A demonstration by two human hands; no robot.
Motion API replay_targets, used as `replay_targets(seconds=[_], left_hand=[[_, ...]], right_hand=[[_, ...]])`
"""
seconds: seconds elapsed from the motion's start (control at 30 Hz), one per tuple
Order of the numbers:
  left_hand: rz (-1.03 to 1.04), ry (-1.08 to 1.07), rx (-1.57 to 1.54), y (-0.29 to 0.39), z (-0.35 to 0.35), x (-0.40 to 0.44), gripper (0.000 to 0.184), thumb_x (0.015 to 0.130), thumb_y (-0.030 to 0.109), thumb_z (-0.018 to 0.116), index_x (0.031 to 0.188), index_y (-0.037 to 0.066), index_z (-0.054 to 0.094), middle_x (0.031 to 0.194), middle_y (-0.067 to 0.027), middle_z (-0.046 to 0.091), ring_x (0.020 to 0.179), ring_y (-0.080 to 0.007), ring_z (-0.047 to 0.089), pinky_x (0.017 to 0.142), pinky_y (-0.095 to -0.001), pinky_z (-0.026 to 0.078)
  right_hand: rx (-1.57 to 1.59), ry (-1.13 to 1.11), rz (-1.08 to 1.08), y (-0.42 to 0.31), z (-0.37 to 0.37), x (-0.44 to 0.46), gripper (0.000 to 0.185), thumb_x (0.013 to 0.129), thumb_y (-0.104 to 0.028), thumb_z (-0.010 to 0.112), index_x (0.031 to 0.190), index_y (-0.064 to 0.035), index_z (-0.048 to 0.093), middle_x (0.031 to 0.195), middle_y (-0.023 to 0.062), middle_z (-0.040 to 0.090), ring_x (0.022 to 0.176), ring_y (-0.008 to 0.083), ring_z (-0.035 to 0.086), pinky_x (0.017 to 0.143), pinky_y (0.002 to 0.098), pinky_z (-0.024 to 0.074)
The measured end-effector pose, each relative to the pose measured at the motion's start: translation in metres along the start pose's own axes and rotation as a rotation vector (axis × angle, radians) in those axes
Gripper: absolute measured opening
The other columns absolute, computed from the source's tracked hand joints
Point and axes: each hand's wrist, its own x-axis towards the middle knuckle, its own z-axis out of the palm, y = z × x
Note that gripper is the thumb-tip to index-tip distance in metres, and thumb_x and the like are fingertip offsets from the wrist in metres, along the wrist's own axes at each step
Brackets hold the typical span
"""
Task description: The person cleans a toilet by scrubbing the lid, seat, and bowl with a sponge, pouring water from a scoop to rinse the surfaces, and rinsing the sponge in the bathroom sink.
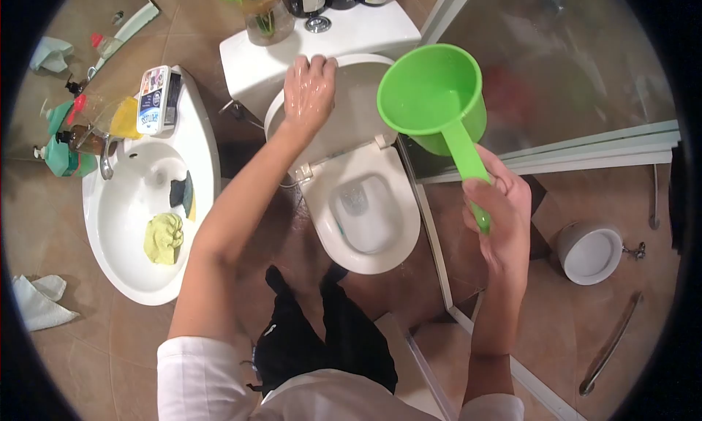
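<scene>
Clearly, the green plastic dipper (431,99) sits right of centre in the upper half of the frame, to the right of the raised toilet lid (358,95). The right hand (499,201) is wrapped around its handle (462,154), thumb lying along the top. The left hand (310,90), upper centre, holds no visible object; its fingers bend near the lid's upper edge, and whether they press on it I cannot tell. The dipper looks thin-walled, so it should be light when empty, fairly stiff and hard to break. Any water inside, which I cannot make out, would put the weight out at the cup and twist the wrist. The handle seems the best place to hold, close to the cup for control. The left hand glistens wet, so smooth plastic would probably slip in it.
</scene>
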Motion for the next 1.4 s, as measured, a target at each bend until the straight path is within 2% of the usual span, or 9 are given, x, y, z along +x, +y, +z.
replay_targets(seconds=[0.03, 0.07, 0.2, 0.5, 0.73, 0.9, 1.03, 1.1, 1.4], left_hand=[[-0.003, -0.008, -0.007, -0.003, 0.005, 0.002, 0.037, 0.064, 0.002, 0.06, 0.101, 0.005, 0.057, 0.091, -0.0075, 0.053, 0.082, -0.0251, 0.049, 0.067, -0.034, 0.047], [0.022, -0.036, -0.083, -0.006, 0.01, 0.005, 0.036, 0.066, 0.0, 0.058, 0.102, 0.005, 0.057, 0.094, -0.0083, 0.053, 0.085, -0.0266, 0.05, 0.073, -0.0356, 0.046], [0.054, -0.06, -0.144, -0.011, 0.02, 0.011, 0.035, 0.067, -0.002, 0.057, 0.102, 0.005, 0.058, 0.095, -0.0113, 0.053, 0.091, -0.0286, 0.051, 0.077, -0.0373, 0.046], [0.054, -0.341, -0.373, -0.003, 0.022, 0.026, 0.029, 0.07, 0.005, 0.058, 0.099, 0.005, 0.06, 0.094, -0.016, 0.058, 0.089, -0.0337, 0.058, 0.075, -0.0442, 0.05], [-0.145, -0.51, -0.343, 0.009, 0.027, 0.024, 0.039, 0.075, 0.006, 0.054, 0.111, 0.019, 0.063, 0.09, -0.0196, 0.064, 0.086, -0.0367, 0.062, 0.078, -0.0454, 0.05], [-0.149, -0.52, -0.351, 0.015, 0.016, 0.02, 0.036, 0.077, 0.008, 0.053, 0.11, 0.018, 0.063, 0.09, -0.0193, 0.064, 0.087, -0.0375, 0.062, 0.078, -0.0458, 0.05], [-0.117, -0.525, -0.343, 0.014, 0.017, 0.021, 0.035, 0.076, 0.011, 0.055, 0.11, 0.017, 0.062, 0.091, -0.0184, 0.065, 0.088, -0.0371, 0.062, 0.079, -0.0459, 0.05], [-0.055, -0.501, -0.39, 0.005, 0.025, 0.023, 0.037, 0.074, 0.01, 0.055, 0.11, 0.015, 0.06, 0.089, -0.0194, 0.064, 0.086, -0.0375, 0.061, 0.079, -0.0463, 0.049], [0.013, -0.568, -0.431, 0.0, 0.023, 0.025, 0.041, 0.072, 0.012, 0.06, 0.113, 0.015, 0.058, 0.097, -0.0175, 0.064, 0.092, -0.0352, 0.061, 0.083, -0.0438, 0.049]], right_hand=[[0.008, -0.016, 0.007, 0.001, 0.002, 0.001, 0.05, 0.076, -0.002, 0.058, 0.122, 0.0119, 0.046, 0.062, -0.0065, 0.045, 0.045, 0.0, 0.033, 0.038, 0.0172, 0.0225], [-0.004, -0.091, -0.024, 0.004, 0.002, 0.004, 0.045, 0.077, 0.0, 0.057, 0.12, 0.011, 0.049, 0.07, -0.0035, 0.056, 0.057, 0.0001, 0.044, 0.047, 0.0164, 0.0345], [-0.014, -0.178, -0.089, 0.01, 0.023, 0.016, 0.042, 0.078, 0.001, 0.054, 0.116, 0.0142, 0.049, 0.076, -0.0008, 0.057, 0.066, 0.0021, 0.046, 0.058, 0.0173, 0.0367], [-0.044, -0.163, -0.184, -0.007, 0.028, 0.016, 0.042, 0.078, 0.001, 0.056, 0.117, 0.0146, 0.048, 0.081, 0.0027, 0.059, 0.069, 0.0043, 0.05, 0.06, 0.0181, 0.0393], [0.33, -0.032, 0.072, 0.023, -0.049, -0.008, 0.045, 0.078, -0.003, 0.057, 0.119, 0.0115, 0.047, 0.066, -0.0025, 0.044, 0.043, 0.0035, 0.034, 0.037, 0.0193, 0.0286], [0.286, 0.049, 0.173, 0.064, -0.053, -0.023, 0.041, 0.077, -0.003, 0.057, 0.115, 0.0115, 0.049, 0.069, -0.0007, 0.047, 0.045, 0.0044, 0.038, 0.037, 0.0185, 0.0284], [0.068, 0.079, 0.266, 0.081, -0.014, 0.001, 0.027, 0.075, -0.004, 0.058, 0.099, 0.0084, 0.055, 0.072, 0.0027, 0.05, 0.055, 0.0075, 0.043, 0.04, 0.0221, 0.0281], [0.052, 0.102, 0.214, 0.081, 0.015, 0.014, 0.005, 0.077, -0.004, 0.056, 0.078, -0.0003, 0.053, 0.071, 0.0014, 0.045, 0.055, 0.0079, 0.041, 0.042, 0.0225, 0.0272], [0.663, 0.252, 0.145, 0.09, 0.031, -0.005, 0.008, 0.08, -0.008, 0.056, 0.079, -0.0057, 0.048, 0.065, 0.0017, 0.041, 0.051, 0.0113, 0.037, 0.046, 0.0264, 0.0312]])
